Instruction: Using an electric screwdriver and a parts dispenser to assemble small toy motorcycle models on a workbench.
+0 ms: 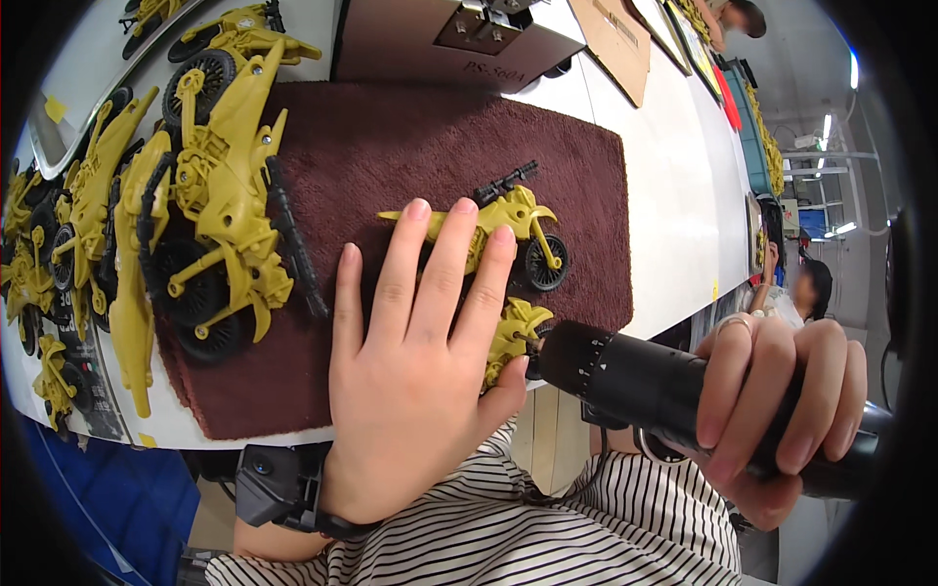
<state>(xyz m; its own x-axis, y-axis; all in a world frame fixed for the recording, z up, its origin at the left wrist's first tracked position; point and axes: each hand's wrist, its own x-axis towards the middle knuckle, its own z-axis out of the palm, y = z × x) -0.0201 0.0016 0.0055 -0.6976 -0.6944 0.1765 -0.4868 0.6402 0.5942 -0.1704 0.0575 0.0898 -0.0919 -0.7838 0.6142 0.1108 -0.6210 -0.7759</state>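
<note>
We see the left hand (415,342) laid flat, palm down, with its fingers spread and extended across a yellow toy motorcycle (503,227) that lies on its side on the dark red mat (391,146). The fingers cover the middle of the toy; only its tail, its black handlebar end and one black wheel show past the fingertips. The right hand (772,410) is wrapped closed around a black electric screwdriver (664,386), whose ringed front end points left toward the thumb of the left hand, at the near edge of the mat. A second yellow part (513,327) sits just under the left hand beside the tool's front end; most of it is hidden, so it may belong to the same toy or to another one, and we cannot tell which. The tool's tip is not visible. At the left of the mat, a pile of yellow motorcycle bodies (215,186) with black wheels overlaps the mat edge and the white table (674,195). A grey machine housing (430,44) stands behind the mat, cut off by the upper rim.
</note>
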